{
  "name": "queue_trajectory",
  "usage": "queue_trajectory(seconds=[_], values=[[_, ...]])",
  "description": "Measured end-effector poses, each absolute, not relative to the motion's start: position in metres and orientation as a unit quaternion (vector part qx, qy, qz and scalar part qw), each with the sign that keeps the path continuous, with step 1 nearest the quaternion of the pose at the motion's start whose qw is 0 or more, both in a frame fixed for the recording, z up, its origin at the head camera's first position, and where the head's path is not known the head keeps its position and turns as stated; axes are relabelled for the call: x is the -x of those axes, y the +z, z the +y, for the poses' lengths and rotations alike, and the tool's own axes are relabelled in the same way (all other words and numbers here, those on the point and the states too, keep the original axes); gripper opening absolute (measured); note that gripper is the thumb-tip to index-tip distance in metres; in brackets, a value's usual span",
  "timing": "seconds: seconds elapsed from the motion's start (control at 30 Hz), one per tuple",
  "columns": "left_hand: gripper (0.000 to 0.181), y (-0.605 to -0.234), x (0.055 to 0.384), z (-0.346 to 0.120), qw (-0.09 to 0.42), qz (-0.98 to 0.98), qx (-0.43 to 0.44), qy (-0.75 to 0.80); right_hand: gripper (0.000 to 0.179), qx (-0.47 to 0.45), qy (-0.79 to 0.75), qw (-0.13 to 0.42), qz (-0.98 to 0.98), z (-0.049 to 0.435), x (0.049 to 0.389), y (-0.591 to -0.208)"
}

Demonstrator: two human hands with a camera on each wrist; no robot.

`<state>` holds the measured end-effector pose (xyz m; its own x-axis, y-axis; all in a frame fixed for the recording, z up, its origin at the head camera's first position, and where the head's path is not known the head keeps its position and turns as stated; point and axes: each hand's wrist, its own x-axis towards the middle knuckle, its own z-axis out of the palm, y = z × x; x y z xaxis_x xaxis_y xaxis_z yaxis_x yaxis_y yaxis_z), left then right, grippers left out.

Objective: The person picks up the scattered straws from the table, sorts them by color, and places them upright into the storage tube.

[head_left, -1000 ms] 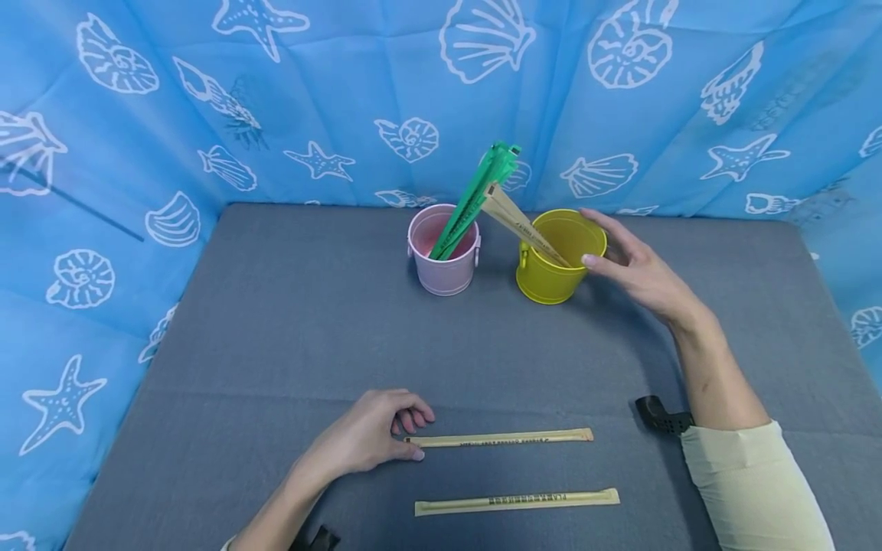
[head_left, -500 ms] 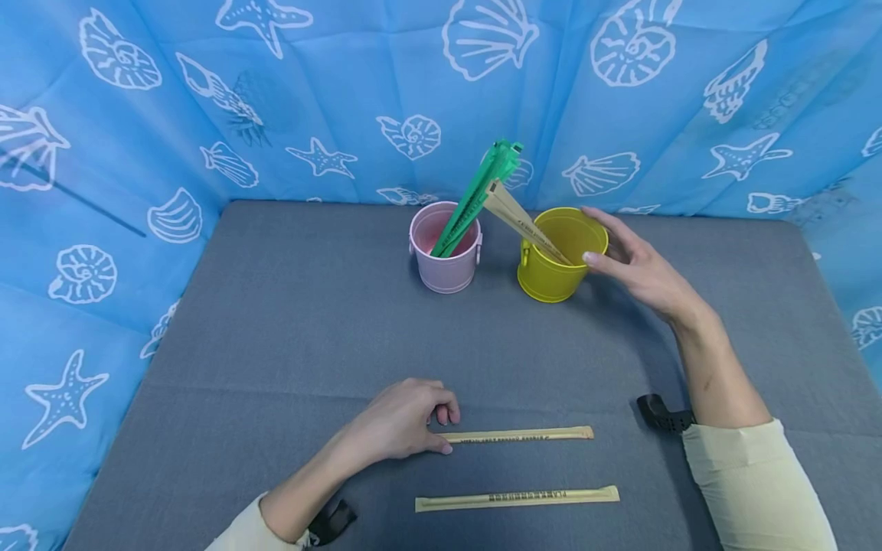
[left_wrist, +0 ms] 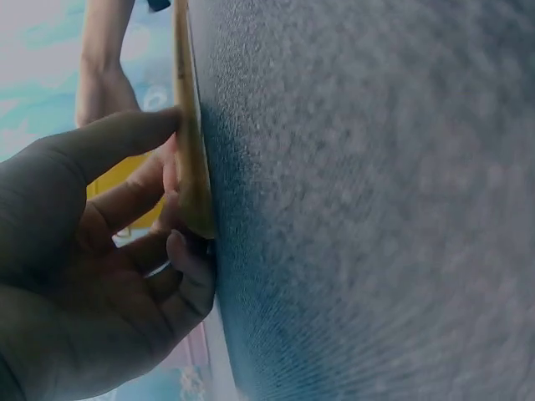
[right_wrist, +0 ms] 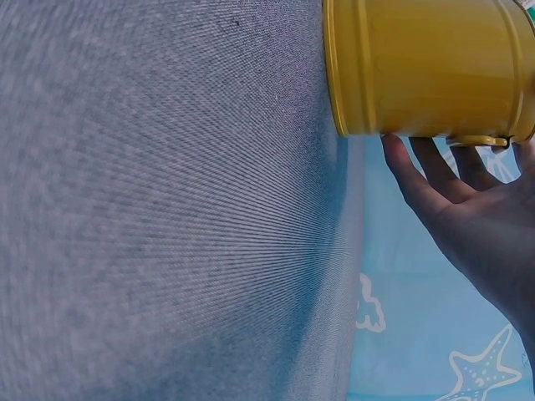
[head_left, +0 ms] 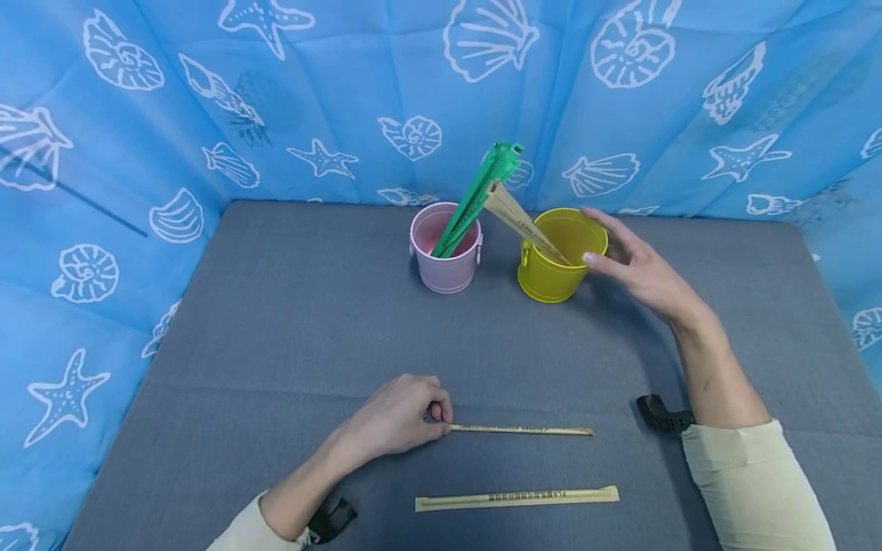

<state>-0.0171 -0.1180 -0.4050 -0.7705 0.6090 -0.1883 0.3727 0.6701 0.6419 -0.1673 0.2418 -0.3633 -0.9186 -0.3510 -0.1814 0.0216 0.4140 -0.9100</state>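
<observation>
My left hand (head_left: 403, 413) pinches the left end of a beige paper-wrapped straw (head_left: 527, 430) low over the grey table. In the left wrist view, the thumb and fingers close on this straw (left_wrist: 193, 163) near the tabletop. A second beige wrapped straw (head_left: 517, 499) lies flat nearer the front. My right hand (head_left: 644, 272) holds the yellow bucket (head_left: 547, 285) by its right side, thumb at the front of the rim and fingers behind. Beige wrapped straws (head_left: 522, 218) lean out of that bucket to the left. The right wrist view shows fingers against the bucket wall (right_wrist: 435, 67).
Left of the yellow bucket stands a pink bucket (head_left: 446, 274) with green wrapped straws (head_left: 475, 200) tilting right. Their tops come close to the beige ones. Behind the grey table (head_left: 289, 321) hangs a blue cloth (head_left: 358, 84) with white shell prints.
My left hand has slid right along the straw, then pinched its left end. The straw has turned onto its edge, seeming slightly raised. My right hand stays at the yellow bucket.
</observation>
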Motion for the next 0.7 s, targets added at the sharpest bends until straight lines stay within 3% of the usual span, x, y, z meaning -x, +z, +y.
queue_trajectory(seconds=[0.4,0.7], values=[[0.007,-0.397,0.038,-0.127,0.182,0.868,-0.226,0.403,0.069,0.107,-0.530,0.170,0.824,0.242,0.169,-0.366],[0.005,-0.392,0.052,-0.133,0.131,0.855,-0.230,0.446,0.069,0.101,-0.527,0.173,0.826,0.241,0.169,-0.365]])
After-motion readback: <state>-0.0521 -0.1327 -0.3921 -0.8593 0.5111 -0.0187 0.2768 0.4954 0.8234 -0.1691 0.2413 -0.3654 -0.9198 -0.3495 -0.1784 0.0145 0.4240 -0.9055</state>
